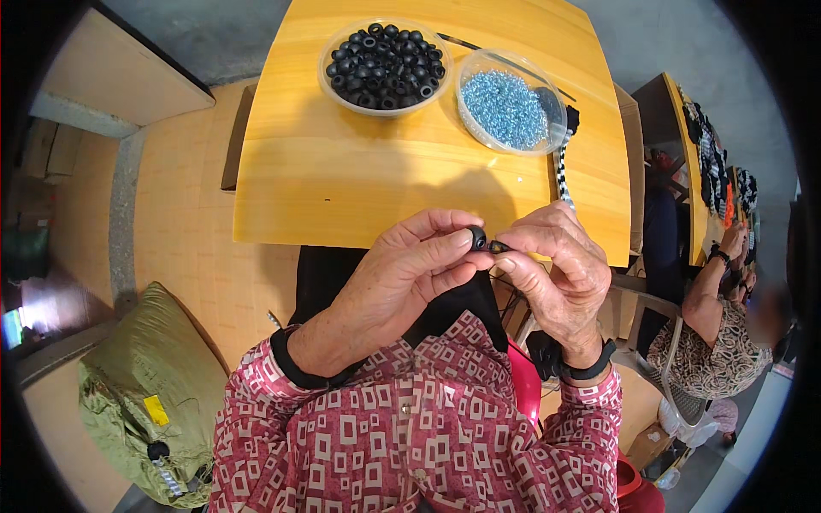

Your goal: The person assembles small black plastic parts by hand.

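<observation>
Just over the table's near edge, my left hand (385, 282) pinches a round black bead (477, 237) with a hole, between thumb and fingers. Close against it, my right hand (560, 265) grips a small dark tip (499, 247) with a yellowish spot; I cannot make out its kind. Bead and tip nearly meet, and whether one is inside the other cannot be told. A black-and-white patterned strip (562, 167) runs along the table toward my right hand, its lower end hidden behind the hand.
On the yellow table (299, 184) stand a tub of black beads (385, 68) and a tub of small blue beads (505, 107). A thin dark rod (457, 40) lies behind them. A green sack (141, 385) is at left; another person (710, 342) sits at right.
</observation>
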### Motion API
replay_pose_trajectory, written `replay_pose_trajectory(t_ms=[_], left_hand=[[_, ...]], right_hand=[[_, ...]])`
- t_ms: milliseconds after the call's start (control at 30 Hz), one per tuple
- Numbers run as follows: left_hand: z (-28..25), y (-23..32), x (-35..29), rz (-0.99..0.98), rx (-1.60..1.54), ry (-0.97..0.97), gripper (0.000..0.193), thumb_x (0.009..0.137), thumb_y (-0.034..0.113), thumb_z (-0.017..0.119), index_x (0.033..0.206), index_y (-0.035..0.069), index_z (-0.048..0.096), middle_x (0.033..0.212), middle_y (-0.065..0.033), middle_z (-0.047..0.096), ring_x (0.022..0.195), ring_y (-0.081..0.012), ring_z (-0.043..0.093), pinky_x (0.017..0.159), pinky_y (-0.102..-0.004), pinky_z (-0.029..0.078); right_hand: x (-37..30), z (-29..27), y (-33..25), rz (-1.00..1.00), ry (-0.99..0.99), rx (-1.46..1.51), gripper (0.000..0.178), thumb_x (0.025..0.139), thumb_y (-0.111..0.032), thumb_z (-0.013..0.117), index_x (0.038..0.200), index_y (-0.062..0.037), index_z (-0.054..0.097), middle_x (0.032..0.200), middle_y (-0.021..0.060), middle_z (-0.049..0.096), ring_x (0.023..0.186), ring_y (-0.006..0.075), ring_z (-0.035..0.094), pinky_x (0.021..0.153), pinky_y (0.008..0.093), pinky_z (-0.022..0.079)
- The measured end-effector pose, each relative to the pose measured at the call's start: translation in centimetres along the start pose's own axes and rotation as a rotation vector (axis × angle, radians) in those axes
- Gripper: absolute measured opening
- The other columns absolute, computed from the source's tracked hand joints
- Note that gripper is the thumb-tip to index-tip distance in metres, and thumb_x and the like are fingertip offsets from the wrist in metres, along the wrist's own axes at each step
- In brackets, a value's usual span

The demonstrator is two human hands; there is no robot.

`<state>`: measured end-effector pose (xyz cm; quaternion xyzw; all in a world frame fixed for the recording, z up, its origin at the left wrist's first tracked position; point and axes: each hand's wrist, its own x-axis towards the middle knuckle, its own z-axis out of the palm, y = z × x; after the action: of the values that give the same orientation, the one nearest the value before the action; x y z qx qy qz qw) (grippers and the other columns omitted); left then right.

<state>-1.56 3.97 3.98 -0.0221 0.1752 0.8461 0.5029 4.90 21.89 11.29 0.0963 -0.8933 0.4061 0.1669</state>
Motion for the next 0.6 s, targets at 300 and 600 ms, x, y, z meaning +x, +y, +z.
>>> replay_pose_trajectory(t_ms=[300,600], left_hand=[[0.9,-0.8,0.0,-0.016,0.041,0.041,0.023,0.095,0.002,0.056,0.118,0.003,0.058,0.105,-0.0088,0.066,0.1,-0.0187,0.068,0.086,-0.0236,0.058],[0.7,-0.8,0.1,-0.069,-0.032,0.047,0.023,0.098,0.008,0.054,0.12,0.002,0.058,0.108,-0.0104,0.066,0.099,-0.0179,0.068,0.084,-0.024,0.059]], right_hand=[[-1.8,-0.4,0.2,0.059,0.04,-0.047,0.019,0.074,0.001,0.075,0.092,0.0007,0.07,0.082,0.009,0.067,0.073,0.0217,0.06,0.067,0.0313,0.047],[-2.2,-0.3,0.1,0.08,0.049,-0.013,0.02,0.073,0.0,0.076,0.092,0.0012,0.07,0.081,0.0094,0.067,0.074,0.0226,0.061,0.066,0.0319,0.047]])
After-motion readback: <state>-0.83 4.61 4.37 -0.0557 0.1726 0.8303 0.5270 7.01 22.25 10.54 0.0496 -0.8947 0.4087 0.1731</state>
